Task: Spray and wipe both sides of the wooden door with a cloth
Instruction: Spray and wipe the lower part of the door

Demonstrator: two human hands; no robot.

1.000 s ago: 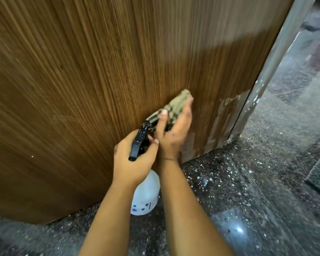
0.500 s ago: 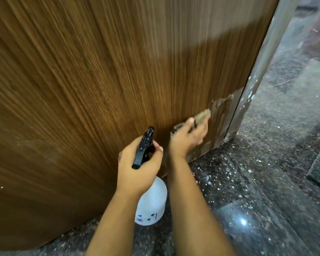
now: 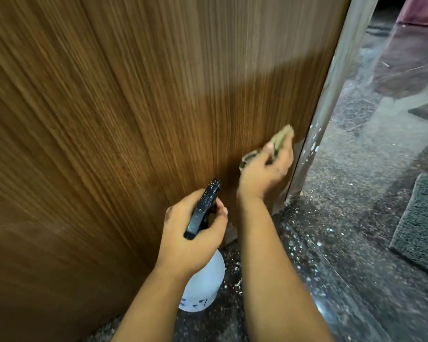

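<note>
Nearest the camera, two bare forearms reach forward from the bottom edge. The left hand [image 3: 193, 233] has its grip curled round the black trigger head of a spray bottle [image 3: 203, 287], thumb over the top; the white body of the bottle hangs below the wrist, above the floor [image 3: 307, 255], with dark markings low on its side, and the nozzle points toward the door [image 3: 158, 107]. Just beyond and to the right, the right hand [image 3: 265, 169] presses a tan cloth [image 3: 281, 137] against the lower part of the door, close to its right edge; the fingers lie over the cloth, which sticks out above and to the left of them. This hand is blurred, so I cannot tell whether its grip is spread flat or pinching the cloth. The door is brown wood with a fine vertical grain and fills most of the view, its lower half in shadow. Its pale edge carries white flecks. To the right lies a dark speckled floor, shiny in places, with a grey mat [image 3: 420, 223] well apart from the door.
</note>
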